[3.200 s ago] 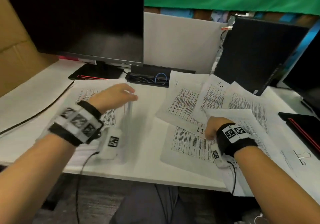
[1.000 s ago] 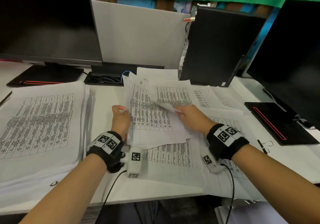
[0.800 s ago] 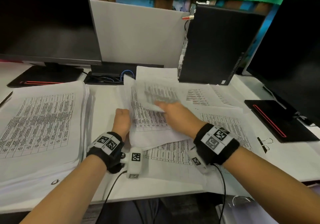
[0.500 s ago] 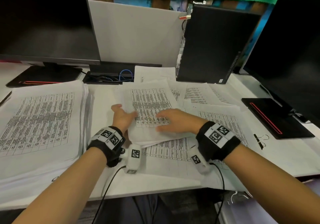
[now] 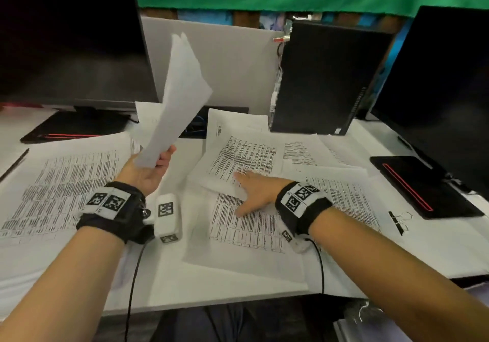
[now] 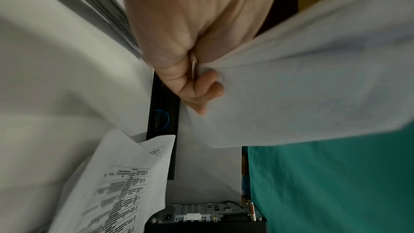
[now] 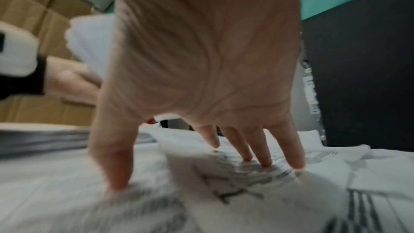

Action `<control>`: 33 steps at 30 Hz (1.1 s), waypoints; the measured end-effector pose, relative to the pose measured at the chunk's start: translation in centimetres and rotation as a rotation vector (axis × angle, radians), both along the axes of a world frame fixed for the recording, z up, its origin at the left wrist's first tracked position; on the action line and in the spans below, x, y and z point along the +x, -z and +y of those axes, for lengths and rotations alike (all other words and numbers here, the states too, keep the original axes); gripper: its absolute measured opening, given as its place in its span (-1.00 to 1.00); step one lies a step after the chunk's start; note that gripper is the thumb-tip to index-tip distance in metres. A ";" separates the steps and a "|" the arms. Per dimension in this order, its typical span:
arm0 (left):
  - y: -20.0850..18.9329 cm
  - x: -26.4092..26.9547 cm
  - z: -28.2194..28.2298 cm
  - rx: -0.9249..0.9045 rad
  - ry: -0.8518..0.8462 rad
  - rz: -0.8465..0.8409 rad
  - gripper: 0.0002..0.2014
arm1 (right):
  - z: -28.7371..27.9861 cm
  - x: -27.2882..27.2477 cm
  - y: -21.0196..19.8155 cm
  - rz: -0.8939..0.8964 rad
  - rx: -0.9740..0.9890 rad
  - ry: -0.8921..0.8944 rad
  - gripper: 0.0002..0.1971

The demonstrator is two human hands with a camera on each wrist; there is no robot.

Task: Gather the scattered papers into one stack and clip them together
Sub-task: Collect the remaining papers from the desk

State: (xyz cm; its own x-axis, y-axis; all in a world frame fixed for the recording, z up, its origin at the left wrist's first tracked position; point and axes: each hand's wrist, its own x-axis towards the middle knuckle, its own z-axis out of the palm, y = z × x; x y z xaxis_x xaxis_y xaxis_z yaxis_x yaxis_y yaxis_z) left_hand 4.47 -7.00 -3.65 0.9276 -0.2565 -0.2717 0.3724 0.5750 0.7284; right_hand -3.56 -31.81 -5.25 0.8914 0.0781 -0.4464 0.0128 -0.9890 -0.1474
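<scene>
My left hand (image 5: 153, 166) (image 6: 197, 77) pinches the lower edge of a few gathered sheets (image 5: 180, 90) (image 6: 302, 86) and holds them upright above the desk. My right hand (image 5: 248, 191) (image 7: 212, 162) lies flat, fingers spread, pressing on the printed sheets (image 5: 243, 156) (image 7: 246, 183) scattered across the middle of the desk. More loose printed sheets (image 5: 344, 196) fan out to the right. A black binder clip (image 5: 398, 221) lies on the desk at the right, apart from both hands.
A thick pile of printed paper (image 5: 60, 191) fills the left of the white desk (image 5: 185, 283). Two dark monitors (image 5: 68, 37) (image 5: 444, 90), a black computer case (image 5: 325, 77) and a grey partition (image 5: 232, 64) line the back.
My left hand has lifted the gathered sheets off the desk and stood them upright to the left. My right hand slid a little right and now presses the sheets that lay beneath.
</scene>
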 end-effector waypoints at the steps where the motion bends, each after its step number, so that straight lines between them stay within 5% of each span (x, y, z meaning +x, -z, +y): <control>1: 0.1 -0.1 -0.2 0.039 0.032 -0.008 -0.78 | 0.8 0.3 0.5 -0.035 -0.017 0.011 0.05; 6: 1.4 -0.9 -0.5 0.124 0.086 -0.002 -0.79 | 0.9 0.7 -0.9 -0.284 -0.008 -0.039 -0.60; 12: 2.1 -2.8 -1.8 0.594 0.191 -0.124 -0.82 | -6.5 1.6 -8.8 -0.721 0.426 0.558 -0.66; 15: 2.8 -3.4 -2.4 0.658 0.303 -0.129 -0.80 | -5.5 -0.1 -10.2 -0.871 0.387 0.354 -0.63; 19: 3.6 -4.0 -3.1 0.617 0.270 -0.005 -0.74 | -3.0 -2.3 -6.9 -0.573 0.267 -0.034 -0.30; 22: 3.5 -4.4 -3.5 0.478 0.279 0.053 -0.52 | -1.8 -3.5 -3.0 -0.224 0.264 -0.107 -0.40; 24: 2.7 -5.0 -3.8 0.590 0.358 -0.052 -0.54 | -0.8 -4.5 -1.5 -0.075 0.202 -0.193 -0.46; 26: 2.3 -5.1 -4.0 0.742 0.372 -0.197 -0.80 | -0.2 -5.1 -0.7 -0.038 0.092 -0.245 -0.25; 28: 1.8 -4.4 -3.5 0.829 0.274 -0.260 -0.78 | 0.9 -5.9 -1.2 -0.136 0.000 -0.232 -0.04; 30: 0.7 -3.1 -2.5 0.833 0.094 -0.290 -0.76 | 2.0 -6.9 -1.5 -0.310 0.022 -0.249 -0.03; 33: -1.1 -1.6 -1.0 0.763 -0.132 -0.345 -0.63 | 3.2 -8.2 -1.1 -0.178 -0.003 -0.243 0.11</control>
State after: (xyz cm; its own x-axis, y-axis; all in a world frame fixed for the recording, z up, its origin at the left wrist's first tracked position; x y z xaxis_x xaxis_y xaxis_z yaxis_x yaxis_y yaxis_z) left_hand 2.89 -7.98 -2.58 0.9997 -0.0019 -0.0231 0.0228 -0.0967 0.9951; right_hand -11.80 -28.60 -4.14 0.9110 0.2976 -0.2855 0.2745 -0.9542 -0.1188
